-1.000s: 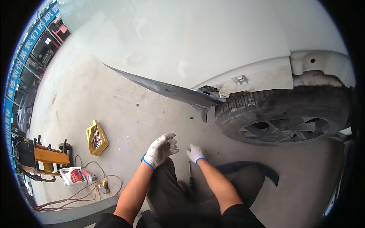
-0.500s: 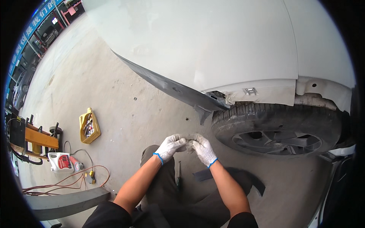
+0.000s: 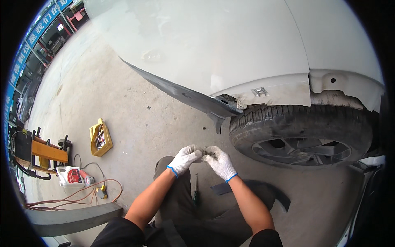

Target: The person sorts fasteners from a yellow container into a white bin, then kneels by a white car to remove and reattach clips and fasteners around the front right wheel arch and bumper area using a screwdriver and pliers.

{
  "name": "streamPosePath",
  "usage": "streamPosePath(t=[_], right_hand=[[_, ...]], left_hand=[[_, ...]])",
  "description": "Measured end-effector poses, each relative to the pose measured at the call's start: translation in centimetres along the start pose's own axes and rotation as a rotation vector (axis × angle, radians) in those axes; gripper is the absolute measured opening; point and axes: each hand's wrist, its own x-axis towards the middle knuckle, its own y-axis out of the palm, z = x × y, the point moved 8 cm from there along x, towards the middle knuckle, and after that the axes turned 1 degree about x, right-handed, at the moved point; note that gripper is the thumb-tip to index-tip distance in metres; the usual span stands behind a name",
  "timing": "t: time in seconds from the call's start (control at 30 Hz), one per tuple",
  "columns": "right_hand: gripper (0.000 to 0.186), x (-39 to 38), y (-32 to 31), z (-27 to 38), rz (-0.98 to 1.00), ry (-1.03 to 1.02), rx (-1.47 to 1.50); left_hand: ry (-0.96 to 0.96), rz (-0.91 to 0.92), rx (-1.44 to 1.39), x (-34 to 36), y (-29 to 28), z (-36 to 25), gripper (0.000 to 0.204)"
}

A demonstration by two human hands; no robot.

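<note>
My left hand (image 3: 186,159) and my right hand (image 3: 221,161), in white knit gloves with blue cuffs, meet in front of my knees. Both sets of fingers are pinched together around something small and dark, too small to name. Beyond them is a pale car body (image 3: 255,45); a small squarish metal clip (image 3: 259,92) sits on its lower edge above the tyre (image 3: 304,123). A dark grey trim piece (image 3: 177,90) hangs along the body's edge, its end near the wheel. On the floor by my leg lies a screwdriver (image 3: 196,191) with a dark green handle.
A black curved trim strip (image 3: 282,198) lies under my right forearm. Leftward are a cut-open yellow jug (image 3: 108,143) of small parts, a white jug (image 3: 70,176), a corded power tool (image 3: 87,178), reddish hoses (image 3: 74,199), an orange-and-black wheeled stand (image 3: 49,151) and a long grey part (image 3: 76,218).
My view has shifted slightly, so the car sits a little higher and further left in the picture. My hands stay together, with the right fingers slightly moved around the small thing.
</note>
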Motion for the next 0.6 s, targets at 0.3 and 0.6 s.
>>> streamPosePath(t=[0.3,0.6], right_hand=[[0.026,-0.3,-1.3,4.6,0.007,-0.155,-0.322],[0.025,-0.5,-0.8,4.7,-0.035,-0.338,-0.523]], left_hand=[[-0.002,0.027,0.014,-0.1,0.1,0.1,0.031],[0.006,-0.001,0.133,-0.8,0.9,-1.6,0.023]])
